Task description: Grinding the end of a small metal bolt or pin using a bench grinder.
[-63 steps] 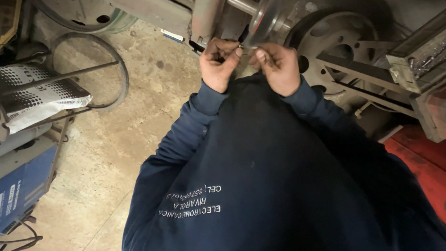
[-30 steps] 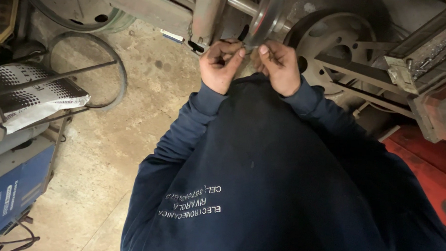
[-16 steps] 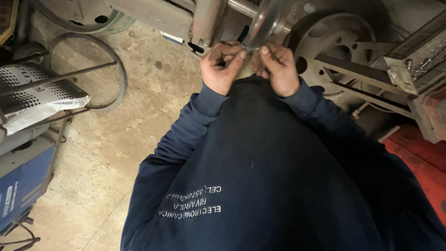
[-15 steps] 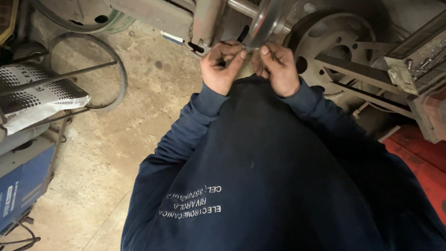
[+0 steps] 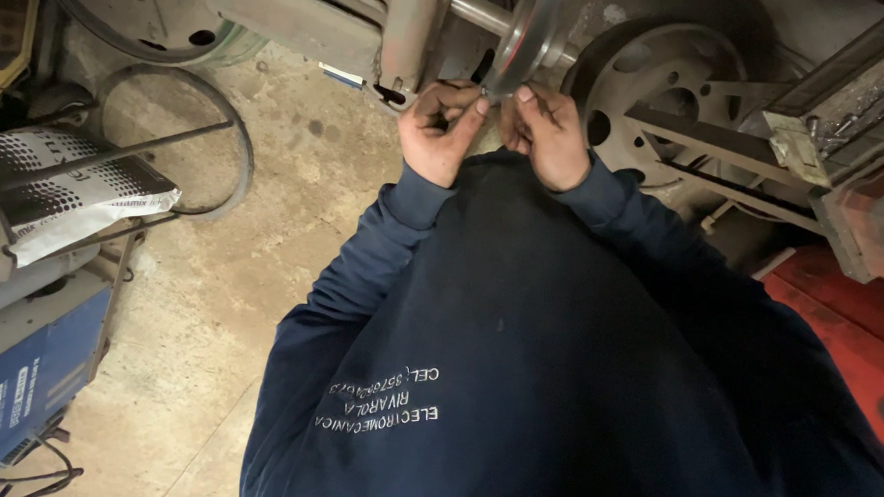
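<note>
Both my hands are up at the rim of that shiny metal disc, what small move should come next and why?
Probably keep the left hand pinching steady while the right hand works its fingertips at the edge of the shiny round metal disc. Both hands meet at one spot there, and whatever small part they pinch is hidden.

You have one view only, from the camera on your head, tilted steeply down your dark blue sweatshirt (image 5: pixel 558 333), which fills the near, lower frame. It faces toward 12 o'clock, where your left hand (image 5: pixel 439 129) and right hand (image 5: pixel 546 134) meet close up. The concrete floor (image 5: pixel 233 259) spreads toward 9 o'clock, farther off.
</note>
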